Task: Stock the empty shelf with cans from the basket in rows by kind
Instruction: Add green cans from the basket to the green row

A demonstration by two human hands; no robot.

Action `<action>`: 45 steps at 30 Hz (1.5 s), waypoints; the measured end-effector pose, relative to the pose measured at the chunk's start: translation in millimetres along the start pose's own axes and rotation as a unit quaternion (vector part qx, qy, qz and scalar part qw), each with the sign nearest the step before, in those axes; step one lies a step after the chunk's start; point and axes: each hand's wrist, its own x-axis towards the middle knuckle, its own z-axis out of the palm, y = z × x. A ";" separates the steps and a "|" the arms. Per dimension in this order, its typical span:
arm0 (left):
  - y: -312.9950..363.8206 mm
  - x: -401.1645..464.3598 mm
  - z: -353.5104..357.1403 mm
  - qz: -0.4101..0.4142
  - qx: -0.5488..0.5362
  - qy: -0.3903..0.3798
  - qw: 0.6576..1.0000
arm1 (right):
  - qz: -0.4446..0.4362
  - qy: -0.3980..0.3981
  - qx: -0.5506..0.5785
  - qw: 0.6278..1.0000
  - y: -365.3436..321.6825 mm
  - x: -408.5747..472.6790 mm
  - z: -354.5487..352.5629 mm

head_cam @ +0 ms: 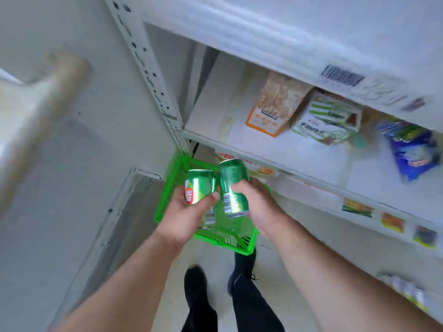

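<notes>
My left hand (185,215) grips a green can (200,189) with a red and white logo. My right hand (257,203) grips a second green can (232,188), tilted, its barcode facing me. Both cans are held above a green plastic basket (167,200) that stands on the floor by the shelf unit. Another can (208,218) shows partly inside the basket under my left hand. The white shelves (299,173) run along the right. The frame is blurred by motion.
The shelf at mid height holds an orange-trimmed bag (271,109), a green and white pack (328,121) and a blue pack (412,149). Lower shelf edges carry small packets (357,207). A perforated white upright (153,75) stands left of the shelves. My feet (196,283) are below the basket.
</notes>
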 end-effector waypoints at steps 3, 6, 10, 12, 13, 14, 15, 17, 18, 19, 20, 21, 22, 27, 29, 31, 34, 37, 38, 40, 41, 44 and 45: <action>43.6 -55.7 -3.4 0.007 0.010 -0.029 0.999 | -0.030 0.014 0.005 0.999 -41.4 -62.7 -12.1; 84.5 -103.3 -6.5 0.025 0.040 -0.053 0.998 | -0.079 0.049 -0.018 0.995 -75.5 -124.1 -21.8; 130.3 -158.4 -3.1 0.082 0.094 -0.084 0.989 | -0.116 0.091 -0.066 0.987 -98.1 -186.4 -33.4; 145.9 -178.4 -2.4 0.107 0.120 -0.100 0.982 | -0.129 0.115 -0.066 0.983 -103.1 -210.6 -36.1; 152.4 -186.7 -2.0 0.118 0.129 -0.108 0.979 | -0.140 0.131 -0.062 0.980 -104.8 -222.1 -36.4; 157.6 -194.2 -1.3 0.132 0.136 -0.117 0.975 | -0.153 0.144 -0.055 0.976 -105.8 -233.4 -36.2; 161.4 -200.2 -0.7 0.145 0.141 -0.123 0.972 | -0.164 0.156 -0.046 0.973 -106.6 -243.8 -35.9; 167.4 -211.8 3.0 0.173 0.151 -0.140 0.963 | -0.175 0.172 -0.024 0.969 -107.5 -262.0 -36.4; 169.6 -217.6 6.0 0.187 0.158 -0.150 0.958 | -0.179 0.174 -0.012 0.968 -107.7 -270.6 -37.9; 171.9 -224.4 9.3 0.197 0.164 -0.159 0.953 | -0.180 0.176 0.005 0.968 -108.0 -278.7 -39.9; 173.8 -230.5 13.0 0.204 0.170 -0.168 0.949 | -0.180 0.177 0.026 0.967 -108.4 -286.4 -42.9; 174.7 -235.7 17.0 0.207 0.174 -0.179 0.946 | -0.178 0.177 0.051 0.967 -108.1 -293.9 -46.0; 174.6 -239.8 21.1 0.209 0.176 -0.188 0.943 | -0.177 0.176 0.080 0.965 -106.8 -300.5 -50.2; 181.6 -262.1 47.6 0.232 0.197 -0.219 0.927 | -0.161 0.174 0.185 0.954 -101.7 -327.7 -79.6; 184.1 -270.5 60.9 0.242 0.191 -0.225 0.924 | -0.164 0.175 0.200 0.950 -101.0 -338.5 -93.7; 188.2 -280.7 76.7 0.254 0.189 -0.228 0.921 | -0.176 0.192 0.185 0.947 -99.6 -349.2 -109.3; 192.1 -293.0 105.8 0.273 0.196 -0.239 0.911 | -0.205 0.228 0.149 0.940 -95.5 -366.6 -137.5; 192.1 -305.1 143.5 0.287 0.200 -0.244 0.904 | -0.232 0.261 0.134 0.927 -88.0 -380.5 -174.3; 191.5 -310.1 158.3 0.293 0.200 -0.245 0.902 | -0.238 0.273 0.129 0.923 -84.8 -385.4 -188.2; 189.5 -321.4 191.4 0.305 0.195 -0.245 0.899 | -0.246 0.298 0.115 0.915 -77.8 -396.1 -218.1; 187.5 -326.6 208.0 0.308 0.192 -0.244 0.899 | -0.251 0.310 0.106 0.911 -73.9 -401.1 -233.1; 178.4 -341.4 258.9 0.312 0.189 -0.240 0.899 | -0.258 0.344 0.086 0.899 -61.3 -409.2 -280.4; 175.1 -346.9 275.5 0.313 0.188 -0.239 0.900 | -0.259 0.350 0.086 0.896 -57.7 -410.1 -295.9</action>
